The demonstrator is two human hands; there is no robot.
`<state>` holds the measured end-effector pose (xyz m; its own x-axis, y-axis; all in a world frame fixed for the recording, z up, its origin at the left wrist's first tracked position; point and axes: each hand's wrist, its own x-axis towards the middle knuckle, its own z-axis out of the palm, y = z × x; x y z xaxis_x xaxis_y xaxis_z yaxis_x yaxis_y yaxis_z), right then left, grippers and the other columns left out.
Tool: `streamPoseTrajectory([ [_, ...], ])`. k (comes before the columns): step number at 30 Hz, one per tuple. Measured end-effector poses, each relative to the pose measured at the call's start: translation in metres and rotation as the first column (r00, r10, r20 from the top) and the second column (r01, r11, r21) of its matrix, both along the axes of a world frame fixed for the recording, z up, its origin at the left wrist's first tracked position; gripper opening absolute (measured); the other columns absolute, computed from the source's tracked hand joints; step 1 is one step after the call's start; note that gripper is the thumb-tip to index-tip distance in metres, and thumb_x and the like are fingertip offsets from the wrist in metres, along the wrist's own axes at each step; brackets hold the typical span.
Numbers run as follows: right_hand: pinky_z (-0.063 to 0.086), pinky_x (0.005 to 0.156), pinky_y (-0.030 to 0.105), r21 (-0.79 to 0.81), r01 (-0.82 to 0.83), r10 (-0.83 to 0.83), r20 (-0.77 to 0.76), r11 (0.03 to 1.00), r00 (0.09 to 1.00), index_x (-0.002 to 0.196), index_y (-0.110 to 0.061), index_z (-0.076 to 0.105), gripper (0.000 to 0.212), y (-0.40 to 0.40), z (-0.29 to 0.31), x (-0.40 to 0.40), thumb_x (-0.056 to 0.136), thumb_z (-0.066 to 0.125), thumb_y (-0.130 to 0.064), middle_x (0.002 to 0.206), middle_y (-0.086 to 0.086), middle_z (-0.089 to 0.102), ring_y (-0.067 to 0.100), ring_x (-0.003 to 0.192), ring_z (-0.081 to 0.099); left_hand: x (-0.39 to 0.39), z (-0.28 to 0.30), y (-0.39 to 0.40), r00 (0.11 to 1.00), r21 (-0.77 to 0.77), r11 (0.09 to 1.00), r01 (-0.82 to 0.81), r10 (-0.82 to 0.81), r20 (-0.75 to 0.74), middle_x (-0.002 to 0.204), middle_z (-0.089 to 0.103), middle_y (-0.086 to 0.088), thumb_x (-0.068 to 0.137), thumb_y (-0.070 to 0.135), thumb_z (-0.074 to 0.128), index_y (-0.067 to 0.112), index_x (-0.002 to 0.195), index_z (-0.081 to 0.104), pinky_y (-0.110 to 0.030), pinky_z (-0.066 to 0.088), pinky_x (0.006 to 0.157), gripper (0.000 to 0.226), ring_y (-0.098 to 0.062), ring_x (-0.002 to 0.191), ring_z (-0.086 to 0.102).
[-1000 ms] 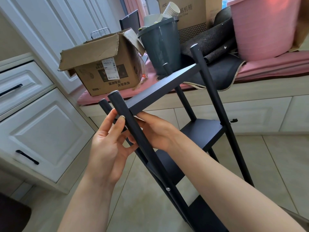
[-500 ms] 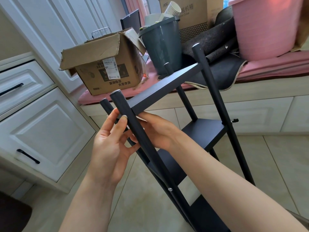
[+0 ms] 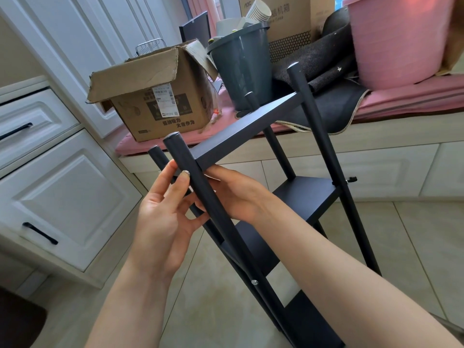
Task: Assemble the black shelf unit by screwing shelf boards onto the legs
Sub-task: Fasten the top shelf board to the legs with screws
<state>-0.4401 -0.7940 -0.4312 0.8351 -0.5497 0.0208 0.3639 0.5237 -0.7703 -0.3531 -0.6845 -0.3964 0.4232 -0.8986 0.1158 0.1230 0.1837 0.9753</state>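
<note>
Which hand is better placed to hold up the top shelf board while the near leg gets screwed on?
Probably the right hand. It already sits under the near corner of the top shelf board, fingers against its underside. The left hand is outside the near leg, fingertips on it, so it is better placed to work on that leg.

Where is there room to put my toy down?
The tiled floor right of the shelf unit is bare, as is the patch between the white cabinet and the legs. The pink bench is crowded with the cardboard box, grey bin and pink tub.
</note>
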Motion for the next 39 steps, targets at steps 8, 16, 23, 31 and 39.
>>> streamPoseTrajectory([
  [8,0.053,0.075,0.031,0.016,0.011,-0.011,0.014,1.0,1.0,0.116,-0.016,0.064,0.025,-0.0005,0.0016,0.0006,0.099,0.055,-0.032,0.095,-0.002,0.069,0.012,0.074,0.07,-0.0014,0.0007,0.0002,1.0,-0.002,1.0,0.007,-0.007,0.002,0.093,0.073,0.002,0.089,0.026,0.059,0.028,0.129,0.064,-0.049,0.06,0.076,0.04,-0.019,0.09,0.069],
  [16,0.051,0.063,0.028,0.03,0.034,-0.033,-0.027,0.999,0.999,0.107,-0.017,0.066,0.021,0.0006,0.0058,-0.0003,0.098,0.056,-0.033,0.081,-0.005,0.069,0.009,0.063,0.068,-0.0026,0.001,0.0001,1.0,-0.012,1.0,0.01,-0.01,0.001,0.092,0.073,0.003,0.087,0.026,0.059,0.029,0.123,0.066,-0.05,0.061,0.077,0.037,-0.017,0.086,0.07],
  [23,0.05,0.082,0.035,0.011,0.029,-0.029,0.03,1.0,0.999,0.115,-0.017,0.065,0.022,-0.0022,0.0009,-0.0046,0.098,0.055,-0.028,0.098,-0.001,0.067,0.018,0.09,0.063,-0.003,0.0015,0.0007,1.0,-0.011,1.0,0.006,-0.006,-0.009,0.093,0.072,0.002,0.092,0.024,0.058,0.027,0.126,0.066,-0.048,0.061,0.076,0.035,-0.018,0.088,0.069],
  [31,0.052,0.072,0.03,-0.02,0.002,-0.002,0.018,1.0,1.0,0.117,-0.014,0.062,0.025,-0.0012,0.0012,-0.0031,0.1,0.052,-0.03,0.089,-0.002,0.069,0.011,0.075,0.069,-0.005,0.0018,0.0013,1.0,-0.01,1.0,0.012,-0.012,-0.001,0.091,0.073,0.002,0.092,0.024,0.057,0.029,0.122,0.068,-0.047,0.061,0.074,0.032,-0.018,0.087,0.07],
  [39,0.054,0.067,0.03,-0.002,0.012,-0.012,0.002,1.0,1.0,0.111,-0.013,0.063,0.021,-0.0013,0.0061,-0.0065,0.1,0.051,-0.026,0.083,-0.002,0.068,0.011,0.067,0.069,-0.0051,0.0026,0.0015,1.0,-0.003,1.0,0.01,-0.01,0.008,0.094,0.073,0.003,0.092,0.024,0.057,0.03,0.124,0.067,-0.05,0.061,0.078,0.034,-0.017,0.09,0.07],
])
